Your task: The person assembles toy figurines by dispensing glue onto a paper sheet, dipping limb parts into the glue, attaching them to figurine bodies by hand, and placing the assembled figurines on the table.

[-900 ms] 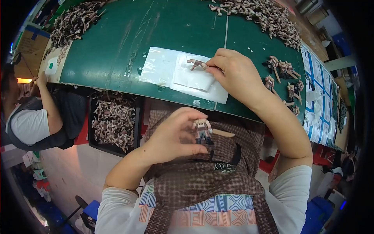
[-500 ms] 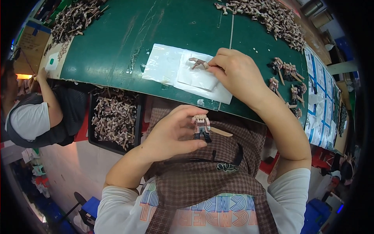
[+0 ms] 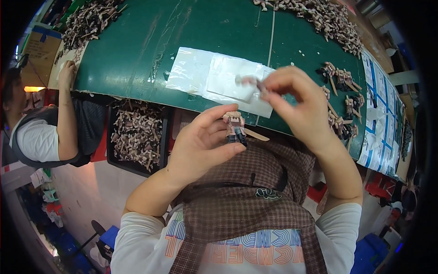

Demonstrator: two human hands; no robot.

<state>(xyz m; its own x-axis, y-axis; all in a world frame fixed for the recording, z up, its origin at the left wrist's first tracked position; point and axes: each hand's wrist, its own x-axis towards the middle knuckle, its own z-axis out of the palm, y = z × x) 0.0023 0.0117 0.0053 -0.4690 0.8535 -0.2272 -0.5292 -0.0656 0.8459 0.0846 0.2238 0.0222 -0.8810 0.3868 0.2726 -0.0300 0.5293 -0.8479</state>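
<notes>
My left hand point(image 3: 194, 146) grips a small toy figurine point(image 3: 234, 128) upright between thumb and fingers, above my lap near the table edge. The figurine has a brown torso and dark legs, and a tan blade-like piece point(image 3: 256, 135) sticks out to its right. Over the white sheet point(image 3: 226, 75), my right hand point(image 3: 296, 102) pinches a small brown and pinkish figurine part point(image 3: 249, 81), smeared by motion. That sheet lies on a larger piece of clear and white plastic point(image 3: 185, 75) on the green table point(image 3: 137, 59).
Finished-looking figurines point(image 3: 349, 102) stand in a cluster at right. Heaps of small parts lie at the far right point(image 3: 319, 23) and far left point(image 3: 89, 25). A black tray point(image 3: 165, 137) of parts sits below the table's left edge. A person point(image 3: 41, 132) works at left.
My right hand has lifted the small part off the white sheet and drawn it to the right. My left hand has risen slightly with the figurine.
</notes>
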